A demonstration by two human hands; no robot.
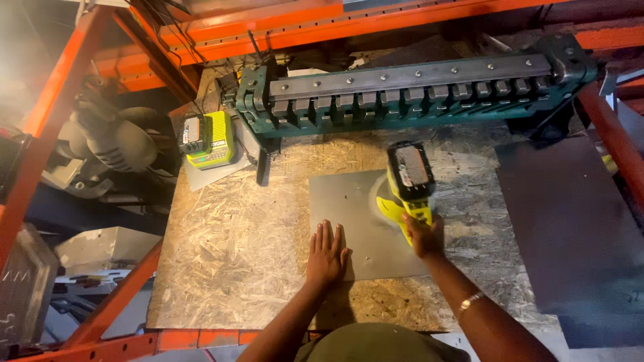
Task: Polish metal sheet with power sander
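A wooden chipboard bench top (235,248) fills the middle of the view. At its back lies a long green metal bending machine (409,90) with a row of steel fingers. On the left corner stands a yellow-green battery charger (213,139) with 1 dark battery in it. Orange steel rack beams (60,94) frame the bench. A dark metal plate (570,228) lies at the right.

workshop - metal brake (409,90), orange racking (221,30), osb bench (228,234)

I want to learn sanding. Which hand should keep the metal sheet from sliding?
Probably the left hand: it lies flat on the metal sheet, while the right hand grips the yellow power tool.
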